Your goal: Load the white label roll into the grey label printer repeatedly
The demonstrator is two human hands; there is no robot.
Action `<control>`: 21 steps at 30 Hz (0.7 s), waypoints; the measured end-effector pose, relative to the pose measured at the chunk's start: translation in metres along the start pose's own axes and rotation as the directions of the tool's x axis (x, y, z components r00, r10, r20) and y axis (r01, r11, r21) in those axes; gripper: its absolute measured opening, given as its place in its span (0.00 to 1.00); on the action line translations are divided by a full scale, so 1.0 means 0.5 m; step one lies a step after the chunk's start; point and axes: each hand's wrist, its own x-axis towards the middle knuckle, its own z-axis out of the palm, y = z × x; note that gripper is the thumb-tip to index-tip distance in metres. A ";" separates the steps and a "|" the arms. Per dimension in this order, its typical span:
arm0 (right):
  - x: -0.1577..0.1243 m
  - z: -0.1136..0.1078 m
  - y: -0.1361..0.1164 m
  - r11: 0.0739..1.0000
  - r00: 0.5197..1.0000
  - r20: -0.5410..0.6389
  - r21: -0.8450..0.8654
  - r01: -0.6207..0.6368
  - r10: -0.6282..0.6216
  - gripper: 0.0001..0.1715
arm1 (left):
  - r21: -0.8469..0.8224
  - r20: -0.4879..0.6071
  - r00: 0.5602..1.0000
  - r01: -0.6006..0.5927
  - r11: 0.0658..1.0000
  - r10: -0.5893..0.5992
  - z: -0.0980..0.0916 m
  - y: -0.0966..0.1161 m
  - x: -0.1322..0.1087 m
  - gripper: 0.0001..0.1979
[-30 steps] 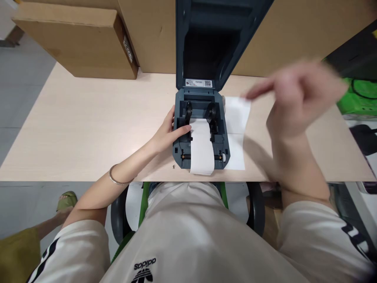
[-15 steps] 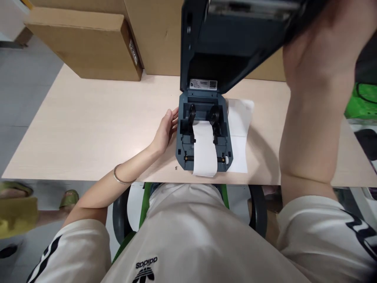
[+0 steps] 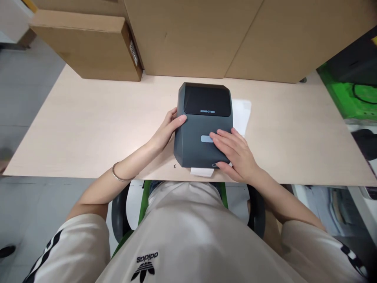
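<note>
A dark grey label printer [image 3: 193,151] stands near the table's front edge, its lid down. The lid has a glossy black window [image 3: 207,100] and a pale blue bar [image 3: 205,138]. From its front sticks out a short strip of white label paper [image 3: 202,172]. My left hand [image 3: 163,133] grips the printer's left side, with the thumb on top of the lid and the other fingers along the side. Lying over the lid's front right part is my right hand [image 3: 237,155], fingers stretched out and covering one end of the blue bar.
Partly under the printer's right side lies a white sheet [image 3: 242,114]. A cardboard box [image 3: 100,59] stands at the back left, and large cardboard panels [image 3: 191,39] line the table's back edge. Green and black items [image 3: 335,90] sit at the right. Chair armrests [image 3: 120,216] flank my body.
The raised printer lid has come down over the paper roll compartment. My right hand has dropped from high at the right onto the lid. My left thumb has moved onto the top.
</note>
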 end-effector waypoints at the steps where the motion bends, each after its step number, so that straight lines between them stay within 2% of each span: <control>1: 0.000 0.004 -0.001 1.000 1.000 -0.010 -0.016 -0.002 0.002 0.42 | 0.017 -0.004 1.000 0.005 1.000 -0.005 -0.005 -0.003 0.002 0.35; 9: 0.011 -0.002 -0.010 0.997 1.000 -0.009 -0.075 -0.012 0.011 0.49 | 0.095 0.023 0.999 -0.025 0.995 0.023 -0.016 -0.016 0.008 0.36; 13: -0.006 -0.004 -0.014 0.989 0.998 0.026 -0.135 -0.052 0.056 0.41 | 0.086 0.042 0.994 -0.104 0.991 0.101 -0.004 -0.023 0.000 0.34; 17: 0.010 -0.034 -0.005 0.980 0.995 -0.097 -0.198 -0.013 -0.006 0.40 | 0.034 0.064 0.992 -0.113 0.993 0.111 0.003 -0.036 -0.001 0.35; 19: 0.044 -0.062 0.008 0.989 0.986 -0.159 -0.144 0.024 -0.047 0.40 | 0.031 0.034 0.995 -0.100 0.994 0.099 0.001 -0.045 0.004 0.36; 21: 0.094 -0.093 0.028 0.999 0.975 -0.219 -0.046 0.017 -0.027 0.35 | 0.060 -0.020 0.993 -0.115 0.992 0.116 -0.004 -0.053 0.009 0.35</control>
